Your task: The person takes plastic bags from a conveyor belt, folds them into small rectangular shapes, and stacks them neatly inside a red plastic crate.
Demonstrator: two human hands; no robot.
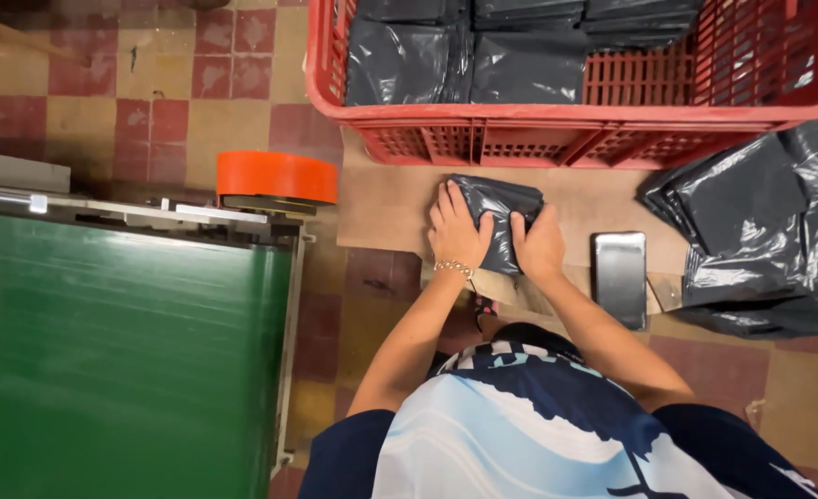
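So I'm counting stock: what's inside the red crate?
The red crate holds folded black plastic packets laid flat in rows, with bare slatted floor showing at the right. Whether more packets lie beneath them is hidden, and the crate's far end is out of frame.

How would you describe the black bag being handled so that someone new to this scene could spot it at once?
Start at the big red slatted plastic crate at the top; just below it lies a brown cardboard sheet. On that sheet sits a small folded black plastic bag, pressed flat under the left hand and right hand. Unlike the stacked bags in the crate and the loose heap at right, it lies alone.
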